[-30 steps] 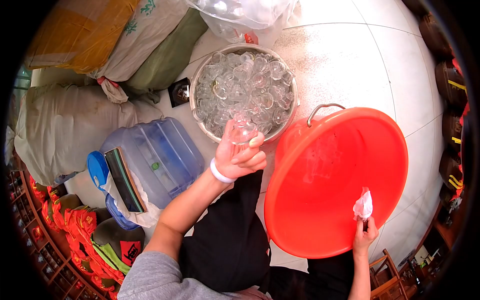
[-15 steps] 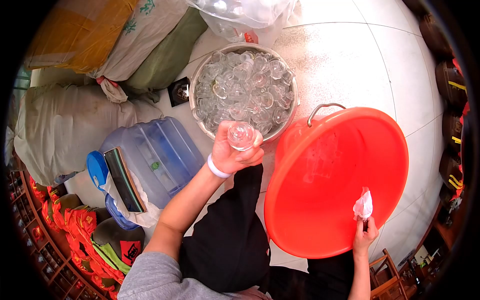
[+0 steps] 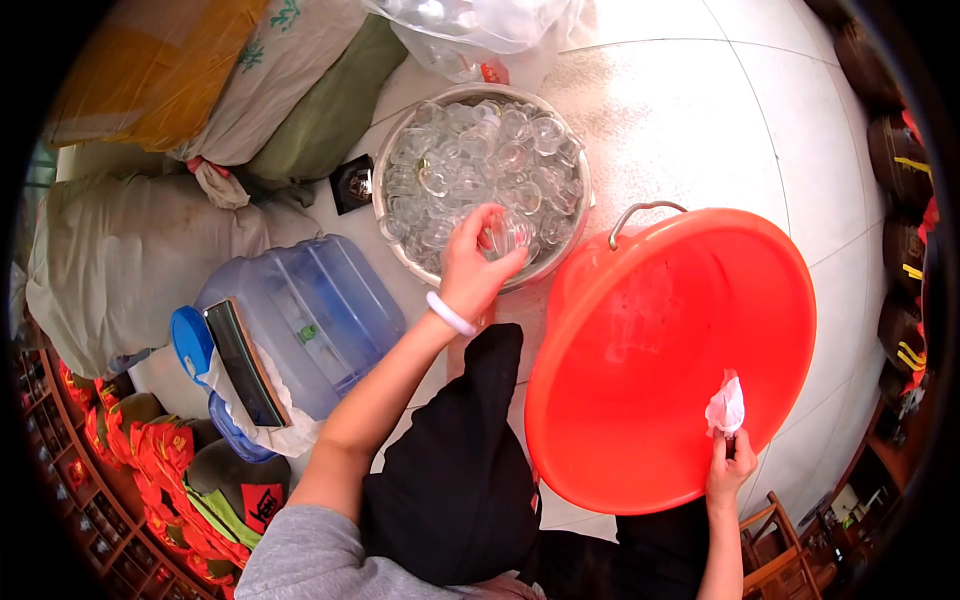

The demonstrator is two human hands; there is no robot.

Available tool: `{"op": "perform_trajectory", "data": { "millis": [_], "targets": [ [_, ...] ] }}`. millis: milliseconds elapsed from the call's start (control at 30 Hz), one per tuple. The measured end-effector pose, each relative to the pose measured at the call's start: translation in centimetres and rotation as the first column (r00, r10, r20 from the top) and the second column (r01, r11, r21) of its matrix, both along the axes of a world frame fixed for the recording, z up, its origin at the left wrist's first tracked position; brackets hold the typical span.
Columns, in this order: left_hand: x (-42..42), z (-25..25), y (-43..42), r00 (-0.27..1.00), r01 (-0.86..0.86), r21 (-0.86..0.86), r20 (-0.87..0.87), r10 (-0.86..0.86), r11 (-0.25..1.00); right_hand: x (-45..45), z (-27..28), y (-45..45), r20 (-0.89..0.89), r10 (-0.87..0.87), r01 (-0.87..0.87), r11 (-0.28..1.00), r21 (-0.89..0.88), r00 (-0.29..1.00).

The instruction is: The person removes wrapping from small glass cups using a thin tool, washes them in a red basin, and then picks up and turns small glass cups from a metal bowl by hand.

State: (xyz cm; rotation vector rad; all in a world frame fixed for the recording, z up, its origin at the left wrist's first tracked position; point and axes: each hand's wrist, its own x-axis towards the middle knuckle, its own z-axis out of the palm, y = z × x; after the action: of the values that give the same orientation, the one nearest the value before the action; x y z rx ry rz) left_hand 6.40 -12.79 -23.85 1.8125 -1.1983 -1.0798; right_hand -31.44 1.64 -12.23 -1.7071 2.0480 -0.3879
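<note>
My left hand (image 3: pixel 476 268), with a white bangle at the wrist, is closed on a clear glass piece (image 3: pixel 510 234) over the near edge of a round metal basin (image 3: pixel 586 200). Similar clear glass pieces (image 3: pixel 462 160) fill that basin. Lower right, my right hand (image 3: pixel 733 468) grips a dark handle whose far end is wrapped in white cloth (image 3: pixel 725 405). The cloth is above the tilted orange-red tub (image 3: pixel 670 340), which has a metal handle.
A blue water jug (image 3: pixel 310 310) lies at the left, near a dark-screened flat object (image 3: pixel 245 362). Sacks (image 3: pixel 130 250) and a taped box (image 3: pixel 150 70) stand upper left. A small black box (image 3: pixel 352 184) touches the basin's left side. Dark jars line the right edge.
My left hand has moved up and slightly right over the basin, and the glass piece in it has turned. The right hand has hardly moved.
</note>
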Motion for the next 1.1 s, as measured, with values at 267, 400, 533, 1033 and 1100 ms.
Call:
{"op": "perform_trajectory", "data": {
  "millis": [267, 400, 533, 1033, 1100],
  "targets": [
    [-0.6, -2.6, -5.5, 0.819, 0.304, -0.324, 0.570, -0.072, 0.896, -0.2, -0.2, 0.2, -0.003, -0.006, 0.006, 1.000, -0.015, 1.000],
    [-0.9, -3.6, -7.7, 0.659, 0.412, -0.209, 0.741, -0.131, 0.887, -0.3, -0.2, 0.3, -0.004, -0.012, 0.012, 1.000, -0.018, 1.000],
    [-1.0, -4.2, -8.7, 0.608, 0.425, -0.125, 0.773, -0.180, 0.897, -0.2, -0.3, 0.2, -0.001, 0.002, -0.002, 0.999, -0.036, 1.000],
    [0.0, -4.2, -4.6, 0.846, 0.282, -0.387, 0.532, -0.037, 0.878, 0.0, 0.1, 0.0, -0.019, 0.002, -0.002, 1.000, -0.016, 1.000],
    [0.3, -4.1, -4.0, 0.860, 0.213, -0.399, 0.510, 0.022, 0.892, -0.1, 0.2, 0.1, -0.025, 0.005, -0.006, 1.000, -0.010, 1.000]
  ]
}}
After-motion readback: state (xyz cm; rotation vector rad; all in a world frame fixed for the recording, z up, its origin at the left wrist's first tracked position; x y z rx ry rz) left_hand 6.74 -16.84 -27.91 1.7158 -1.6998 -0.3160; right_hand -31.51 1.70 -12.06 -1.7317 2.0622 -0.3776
